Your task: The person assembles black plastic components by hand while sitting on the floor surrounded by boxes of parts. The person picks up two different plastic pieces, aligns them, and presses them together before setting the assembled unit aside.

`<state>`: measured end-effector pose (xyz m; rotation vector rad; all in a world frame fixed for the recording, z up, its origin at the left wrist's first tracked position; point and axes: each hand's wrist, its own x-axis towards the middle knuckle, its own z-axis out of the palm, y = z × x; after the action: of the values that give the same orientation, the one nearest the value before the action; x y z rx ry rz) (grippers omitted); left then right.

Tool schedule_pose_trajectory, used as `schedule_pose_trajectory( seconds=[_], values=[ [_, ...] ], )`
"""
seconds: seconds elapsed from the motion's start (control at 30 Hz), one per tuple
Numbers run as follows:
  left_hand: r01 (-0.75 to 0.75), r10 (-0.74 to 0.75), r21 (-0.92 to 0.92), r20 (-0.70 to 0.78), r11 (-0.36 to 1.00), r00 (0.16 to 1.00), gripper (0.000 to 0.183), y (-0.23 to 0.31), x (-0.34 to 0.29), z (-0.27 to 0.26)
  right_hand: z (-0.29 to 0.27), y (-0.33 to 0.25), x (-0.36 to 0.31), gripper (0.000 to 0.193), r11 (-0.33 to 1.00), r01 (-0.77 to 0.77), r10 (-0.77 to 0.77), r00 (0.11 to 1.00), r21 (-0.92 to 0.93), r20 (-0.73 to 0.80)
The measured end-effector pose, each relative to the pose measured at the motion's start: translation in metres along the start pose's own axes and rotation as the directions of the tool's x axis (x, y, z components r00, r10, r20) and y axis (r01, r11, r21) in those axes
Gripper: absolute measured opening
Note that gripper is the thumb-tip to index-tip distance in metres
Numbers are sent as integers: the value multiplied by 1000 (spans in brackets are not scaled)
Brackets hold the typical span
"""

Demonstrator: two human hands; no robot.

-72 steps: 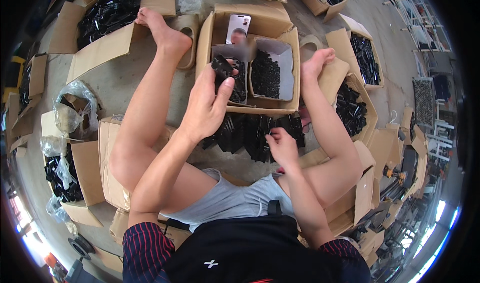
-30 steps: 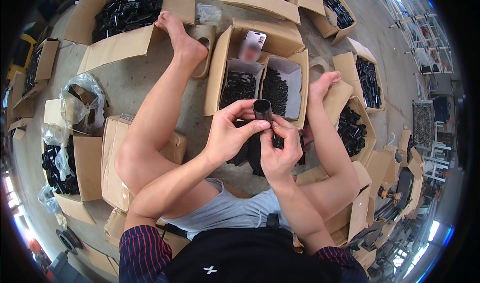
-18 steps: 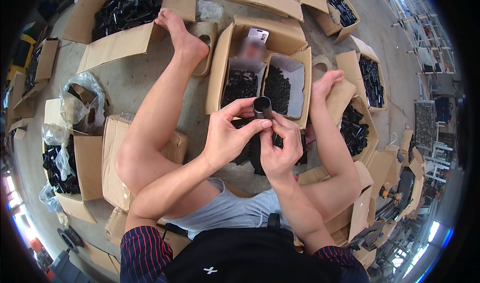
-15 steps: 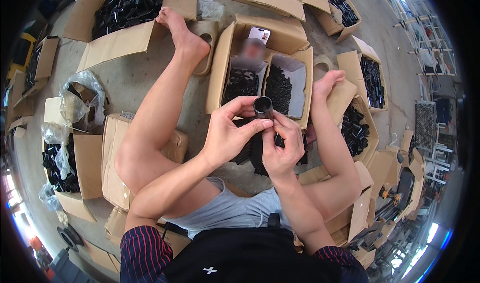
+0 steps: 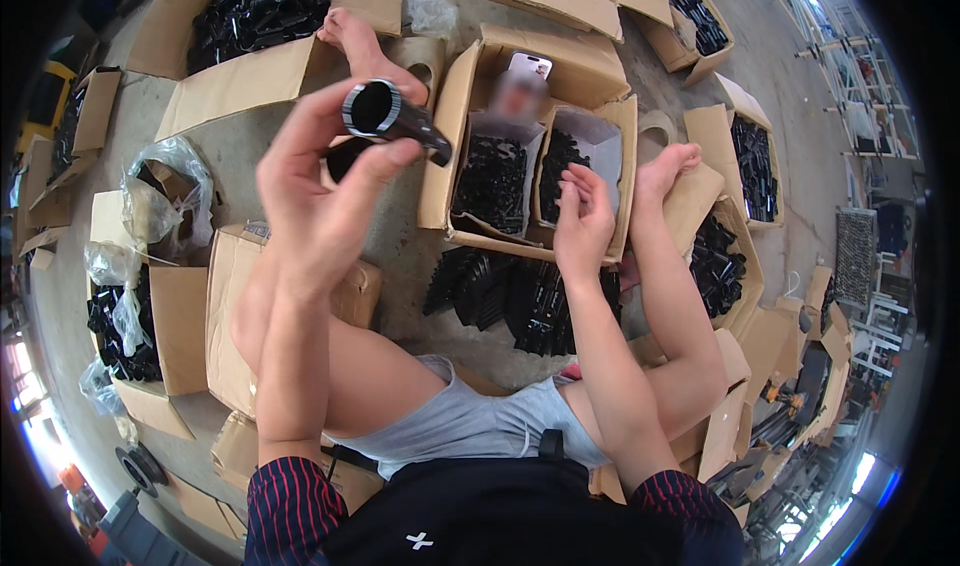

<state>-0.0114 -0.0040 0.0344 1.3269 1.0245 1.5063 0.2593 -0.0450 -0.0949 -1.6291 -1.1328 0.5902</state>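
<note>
Black tube [image 5: 408, 128], pinched between thumb and fingers of left hand [image 5: 325, 194], mouth up, off the carton's left side. Second dark round opening below it; same piece or another, cannot tell.

Grey floor [image 5: 250, 171] runs between leg and outer boxes: room that side. Black top [image 5: 480, 501] at lower edge. Carton [image 5: 437, 194] open above, back flap raised; black strips [image 5: 548, 306] along its near edge. Two trays inside, side by side. Right hand [image 5: 585, 216] over right tray [image 5: 606, 144], fingers bent, close together; grip on anything, cannot tell. Phone [image 5: 530, 63] at back wall, screen lit, partly blurred, unreadable. White cross-shaped mark [image 5: 419, 541] on top. Small black bits [image 5: 560, 154] in tray.
</note>
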Motion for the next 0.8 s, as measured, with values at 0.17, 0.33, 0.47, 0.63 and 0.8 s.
schedule_pose_trajectory(
  seconds=[0.17,0.33,0.47,0.63,0.8],
  values=[
    [-38,42,89,-51,995,998,45,1,8,-22,49,19,36,18,997,-37,60,933,-72,354],
    [-1,4,53,-58,999,998,45,2,7,-16,97,41,66,18,768,472,-101,757,-432,646],
    [-30,30,138,-4,990,1000,46,-5,9,-18,120,56,69,18,563,559,-19,745,-609,667],
    [-2,3,150,-4,989,1000,47,-5,10,-17,127,64,67,19,482,632,-116,733,-607,670],
    [39,-40,131,5,991,999,46,-7,8,-14,117,63,67,18,400,670,-235,735,-626,637]
  ],
)
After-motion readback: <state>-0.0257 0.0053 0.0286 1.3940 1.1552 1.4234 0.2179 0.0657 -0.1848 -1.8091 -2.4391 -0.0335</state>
